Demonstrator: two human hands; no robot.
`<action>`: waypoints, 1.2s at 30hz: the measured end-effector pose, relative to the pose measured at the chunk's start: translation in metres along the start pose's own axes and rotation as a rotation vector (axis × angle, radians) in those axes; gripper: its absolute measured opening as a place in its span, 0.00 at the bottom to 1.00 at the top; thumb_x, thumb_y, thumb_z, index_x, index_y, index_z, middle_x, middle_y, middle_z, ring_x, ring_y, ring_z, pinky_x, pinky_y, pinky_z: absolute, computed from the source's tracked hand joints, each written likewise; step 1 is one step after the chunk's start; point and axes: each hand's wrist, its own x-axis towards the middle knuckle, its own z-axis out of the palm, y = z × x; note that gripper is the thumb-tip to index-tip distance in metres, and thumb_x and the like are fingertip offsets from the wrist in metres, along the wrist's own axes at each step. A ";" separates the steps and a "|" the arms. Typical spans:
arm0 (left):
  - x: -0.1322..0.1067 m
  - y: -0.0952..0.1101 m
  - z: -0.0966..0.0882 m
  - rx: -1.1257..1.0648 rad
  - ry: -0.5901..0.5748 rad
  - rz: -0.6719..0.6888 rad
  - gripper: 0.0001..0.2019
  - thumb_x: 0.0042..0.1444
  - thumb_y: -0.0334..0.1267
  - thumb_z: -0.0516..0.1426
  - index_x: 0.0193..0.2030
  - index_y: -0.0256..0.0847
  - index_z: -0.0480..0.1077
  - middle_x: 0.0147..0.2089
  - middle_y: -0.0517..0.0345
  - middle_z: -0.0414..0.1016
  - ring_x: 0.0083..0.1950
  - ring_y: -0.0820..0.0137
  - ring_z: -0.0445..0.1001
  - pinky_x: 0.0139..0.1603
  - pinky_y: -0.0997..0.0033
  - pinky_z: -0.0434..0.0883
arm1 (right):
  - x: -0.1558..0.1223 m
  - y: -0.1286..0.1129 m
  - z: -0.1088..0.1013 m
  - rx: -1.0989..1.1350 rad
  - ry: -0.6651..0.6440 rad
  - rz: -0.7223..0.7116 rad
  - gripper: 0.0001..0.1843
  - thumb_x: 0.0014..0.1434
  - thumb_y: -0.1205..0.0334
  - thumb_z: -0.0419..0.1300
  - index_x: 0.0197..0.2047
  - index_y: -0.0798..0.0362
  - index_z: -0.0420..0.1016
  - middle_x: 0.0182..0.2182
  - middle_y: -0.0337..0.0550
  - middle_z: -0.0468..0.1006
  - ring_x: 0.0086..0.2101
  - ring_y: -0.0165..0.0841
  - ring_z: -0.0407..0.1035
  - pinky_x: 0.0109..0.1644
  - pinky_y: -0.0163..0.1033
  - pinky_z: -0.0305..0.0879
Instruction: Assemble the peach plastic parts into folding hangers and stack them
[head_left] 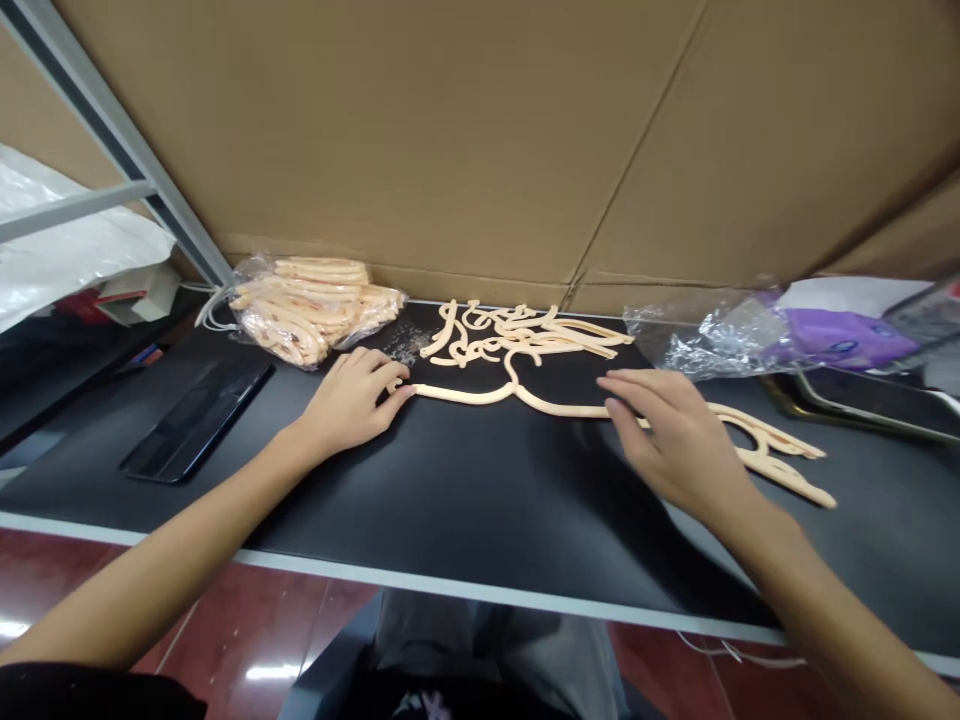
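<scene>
A cream plastic clothes hanger [480, 397] is spread out flat over the black tabletop, its hook pointing to the back. My left hand [358, 398] is closed with thumb and fingers on the hanger's left end. At the other end, my right hand [664, 430] has its thumb and fingers around the right arm, partly covering it. Just behind the hook lies a loose pile of cream hanger pieces [525, 338]. More cream hangers [780, 460] rest beyond my right hand, partly hidden by it.
A clear bag of cream pieces [307, 305] stands at the back left. A dark phone [199, 420] lies in front of it. To the right are a purple package [847, 338] with clear plastic and a dark tray-like object [885, 400]. Cardboard [450, 140] walls the back.
</scene>
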 end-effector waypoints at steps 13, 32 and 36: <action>-0.006 0.003 -0.007 -0.072 0.033 -0.066 0.17 0.67 0.48 0.51 0.45 0.38 0.75 0.46 0.48 0.76 0.49 0.60 0.73 0.56 0.57 0.70 | -0.043 0.026 -0.006 -0.079 -0.244 0.138 0.22 0.69 0.62 0.48 0.54 0.63 0.77 0.52 0.61 0.78 0.53 0.48 0.72 0.59 0.57 0.68; -0.101 0.080 -0.032 0.093 -0.252 -0.144 0.28 0.70 0.53 0.45 0.73 0.50 0.54 0.75 0.59 0.52 0.76 0.55 0.52 0.72 0.42 0.57 | -0.113 -0.029 -0.027 -0.199 -0.319 0.108 0.31 0.69 0.47 0.45 0.69 0.52 0.62 0.67 0.46 0.64 0.66 0.48 0.58 0.66 0.63 0.61; -0.103 0.081 -0.031 0.092 -0.241 -0.153 0.28 0.70 0.53 0.44 0.73 0.50 0.55 0.75 0.59 0.52 0.76 0.55 0.52 0.73 0.42 0.56 | -0.112 -0.030 -0.028 -0.203 -0.334 0.132 0.32 0.69 0.46 0.46 0.69 0.54 0.63 0.68 0.46 0.63 0.66 0.48 0.58 0.66 0.62 0.60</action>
